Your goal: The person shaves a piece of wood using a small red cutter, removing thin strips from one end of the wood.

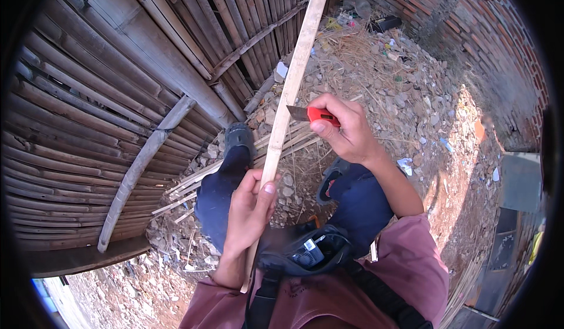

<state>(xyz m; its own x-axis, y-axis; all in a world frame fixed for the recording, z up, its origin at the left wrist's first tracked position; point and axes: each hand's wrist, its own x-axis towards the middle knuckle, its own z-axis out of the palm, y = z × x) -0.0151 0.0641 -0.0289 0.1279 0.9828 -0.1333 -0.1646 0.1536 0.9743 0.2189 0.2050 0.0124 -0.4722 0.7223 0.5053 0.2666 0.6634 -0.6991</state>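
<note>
A long pale bamboo strip (292, 82) runs up and away from my lap, slightly tilted to the right at its far end. My left hand (252, 205) is closed around its lower part, thumb lying on top. In my right hand (348, 128) is a red utility knife (322, 116), gripped by its handle. The knife's dark blade (298, 113) points left, and its tip meets or nearly meets the strip's right edge. Below the strip, several more bamboo strips (197, 179) lie on the ground between and beside my feet.
A bamboo-slat wall (76, 111) with thick poles stands close on the left. Rubble and litter (405, 100) cover the ground ahead, up to a brick wall (493, 41). An open black waist bag (305, 252) rests at my lap. Grey panels (520, 182) stand at the right.
</note>
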